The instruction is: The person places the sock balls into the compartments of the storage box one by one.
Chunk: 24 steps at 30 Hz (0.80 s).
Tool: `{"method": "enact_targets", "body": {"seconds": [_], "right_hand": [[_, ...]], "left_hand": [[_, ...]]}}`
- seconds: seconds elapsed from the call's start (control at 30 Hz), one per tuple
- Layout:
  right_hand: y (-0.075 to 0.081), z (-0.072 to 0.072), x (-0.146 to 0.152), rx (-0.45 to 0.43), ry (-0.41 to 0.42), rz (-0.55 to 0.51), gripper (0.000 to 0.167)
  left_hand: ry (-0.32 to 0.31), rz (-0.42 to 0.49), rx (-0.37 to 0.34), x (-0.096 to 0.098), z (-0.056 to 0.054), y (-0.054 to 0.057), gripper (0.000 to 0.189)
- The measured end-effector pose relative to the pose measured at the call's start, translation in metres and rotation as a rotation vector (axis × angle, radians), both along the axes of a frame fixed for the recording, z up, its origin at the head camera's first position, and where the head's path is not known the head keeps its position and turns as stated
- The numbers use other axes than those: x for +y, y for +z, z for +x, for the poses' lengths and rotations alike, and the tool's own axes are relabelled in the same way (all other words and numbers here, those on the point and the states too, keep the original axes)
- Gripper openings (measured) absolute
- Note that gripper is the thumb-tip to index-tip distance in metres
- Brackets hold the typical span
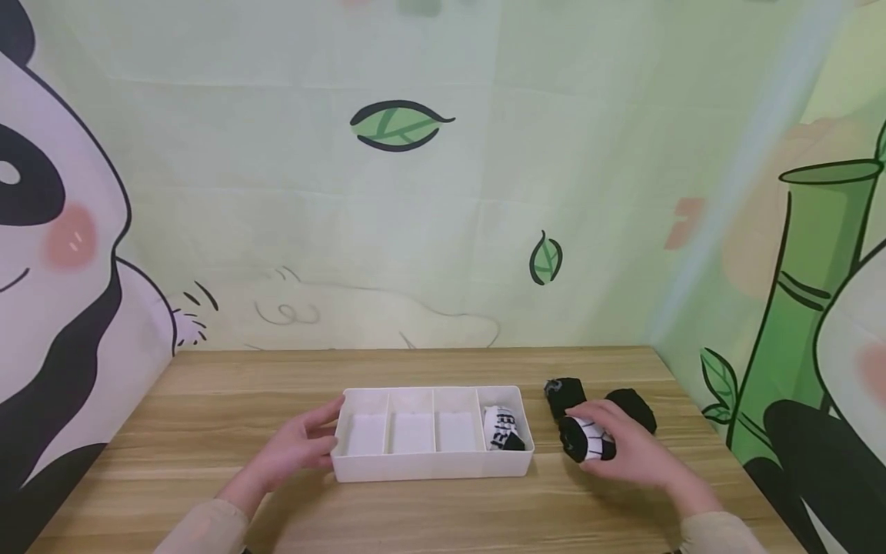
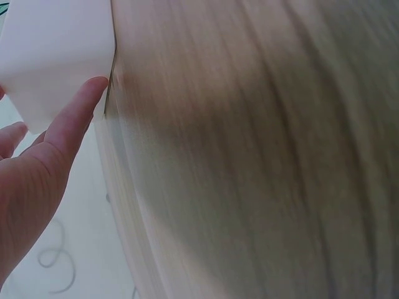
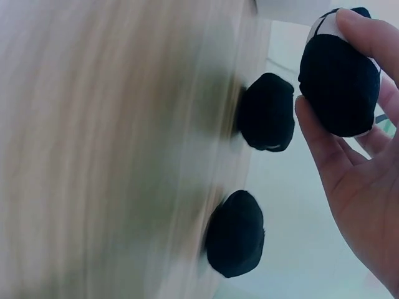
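A white box with a row of compartments stands on the table. Its rightmost compartment holds a rolled white sock with black marks. My left hand touches the box's left end, and in the left wrist view its extended thumb lies against the box wall. To the right of the box, my right hand grips a rolled black-and-white sock, lifted off the table in the right wrist view. Just behind that hand lie two rolled black socks, one to the left and the other to the right.
The wood-grain table ends at a cloth backdrop printed with pandas, leaves and bamboo. The other box compartments, left of the white sock, show bare floors.
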State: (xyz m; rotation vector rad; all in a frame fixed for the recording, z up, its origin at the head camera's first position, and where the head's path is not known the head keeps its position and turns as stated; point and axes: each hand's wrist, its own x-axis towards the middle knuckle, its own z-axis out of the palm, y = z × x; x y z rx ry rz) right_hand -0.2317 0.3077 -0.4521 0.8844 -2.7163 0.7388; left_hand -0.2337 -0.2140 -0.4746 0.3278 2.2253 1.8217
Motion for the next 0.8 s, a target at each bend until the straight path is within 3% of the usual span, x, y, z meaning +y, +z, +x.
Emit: {"method": "enact_targets", "body": {"seconds": [0.37,0.8], "right_hand": [[0.011,-0.005,-0.012,0.039,-0.026,-0.015,0.070],[0.017,-0.011,-0.022,0.016,-0.032,-0.030,0.072]], "left_hand": [[-0.003,-0.005,0.013,0.000,-0.001,-0.002,0.069],[0.002,-0.004,0.014,0.001,-0.001,-0.002,0.070]]}}
